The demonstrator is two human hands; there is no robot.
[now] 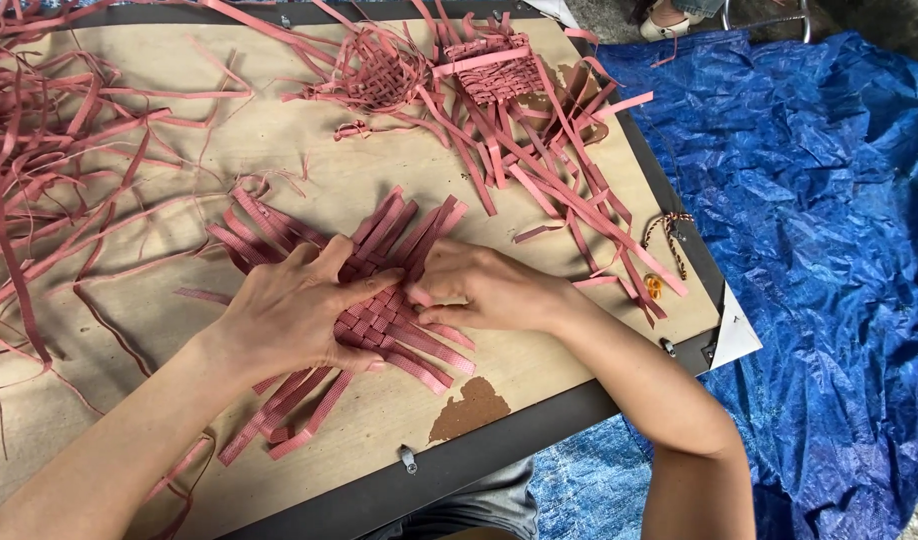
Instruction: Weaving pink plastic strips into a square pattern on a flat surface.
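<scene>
A worn plywood tabletop (309, 190) with a dark frame fills most of the frame, lying over a crumpled blue plastic tarpaulin (819, 250) that spreads across the right side.

At the centre of the frame both hands press on a flat, partly woven mat of dusty-pink plastic strips (379, 320). The left hand (294, 315) lies spread and flat over the mat's left part, fingers pointing toward the upper right, its grip open and closed on nothing. The right hand (479, 288) comes in from the lower right with its fingers curled down onto the weave just beside the left hand's fingertips; its grip looks nearly closed, pinching at a strip, though exactly what it has between the fingers cannot be told.

Loose strip ends fan out from the woven square toward the upper left, the top and the lower left. Higher up, near the top centre, sit a small rounded woven pink basket shape (379, 70) and, to its right, a second flat woven pink piece (494, 70) with long ends trailing down to the right. A tangled heap of loose pink strips (49, 150) covers the left side. Near the tabletop's right edge lies a short twisted red-and-white cord (669, 235).
</scene>
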